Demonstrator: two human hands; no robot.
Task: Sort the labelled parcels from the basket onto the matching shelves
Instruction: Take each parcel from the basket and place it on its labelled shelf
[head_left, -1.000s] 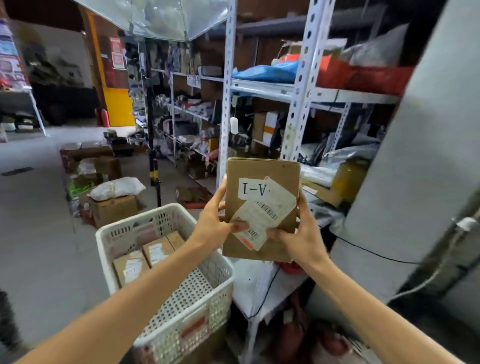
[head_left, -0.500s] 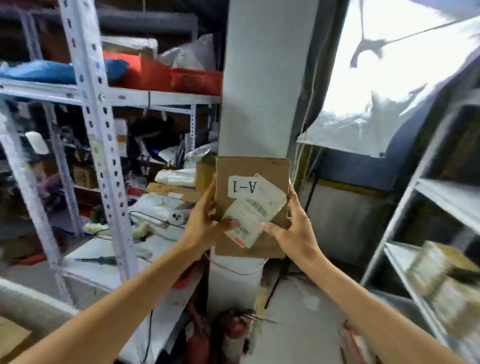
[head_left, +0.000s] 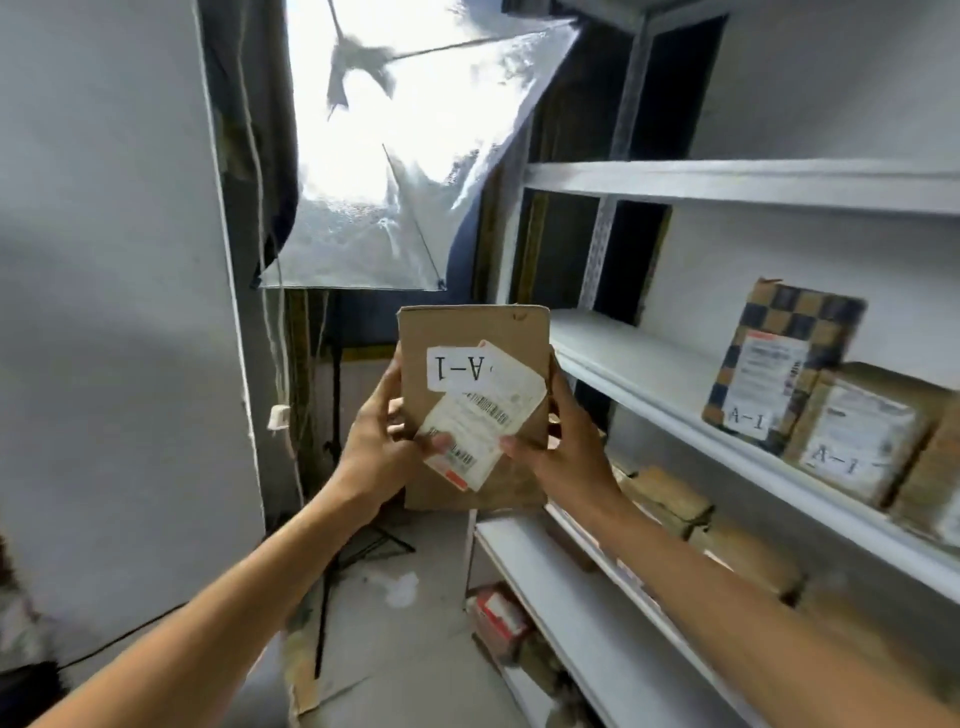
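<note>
I hold a brown cardboard parcel (head_left: 470, 332) upright in front of me, its "A-1" label upside down and a shipping label pasted below it. My left hand (head_left: 376, 447) grips its left edge, thumb on the front. My right hand (head_left: 563, 447) grips the right edge the same way. To the right stands a white metal shelf unit (head_left: 675, 395). On its middle shelf, at the right, stand a checkered parcel (head_left: 779, 364) and a brown parcel (head_left: 862, 436), both labelled "A-1". The basket is out of view.
A grey pillar (head_left: 114, 312) fills the left side. A lit softbox (head_left: 405, 156) on a black stand (head_left: 332, 519) is straight ahead, in the corner. More brown parcels (head_left: 670, 499) lie on the lower shelf. A red and white box (head_left: 498, 613) sits on the floor.
My view has swung right, from the basket and cluttered racks, past the pillar, to the white shelf unit. Both hands have kept the same grip on the parcel.
</note>
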